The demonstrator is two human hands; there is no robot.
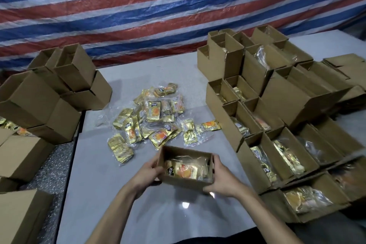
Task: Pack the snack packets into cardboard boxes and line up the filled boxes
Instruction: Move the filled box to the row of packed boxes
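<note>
Grey table (118,184): filled boxes (251,168) line the right, packets (150,117) lie piled mid-table; left hand (147,172) and right hand (221,180) grip a packed box (188,183), not yet placed

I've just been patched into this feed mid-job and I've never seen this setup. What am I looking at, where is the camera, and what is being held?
There is no machine here: a person works with two bare hands. The single picture comes from a wide-angle camera worn on the person's head, looking forward and down, so the forearms enter from the bottom edge. The left hand and right hand grip the two ends of a small open cardboard box with gold snack packets inside. Beyond it on the grey table lies a loose pile of packets. On the right stand rows of open boxes holding packets; on the left is a stack of boxes. A striped tarp hangs behind.
</note>
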